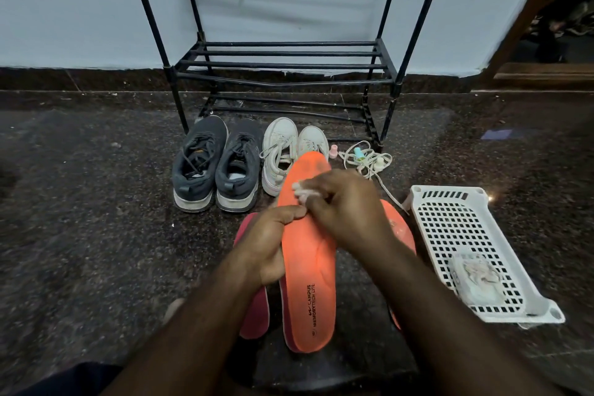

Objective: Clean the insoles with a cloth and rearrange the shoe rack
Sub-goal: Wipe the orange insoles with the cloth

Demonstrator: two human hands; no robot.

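Beyond, grey sneakers [216, 164] and white sneakers [291, 154] front the rack [283, 64].

Floor [80, 202]: dark speckled stone, polished, extending under and to both sides of the hands. Skirting [80, 79]: a band of the same dark stone, running along the wall base beyond the hands. Wall [80, 3]: pale blue, matte, with chipped paint along its lower edge. Door frame [527, 10]: brown wood, slanting at far right beyond the hands, opening onto a dim space. Light: a small bright reflection [491, 198] on the floor, right of the hands.
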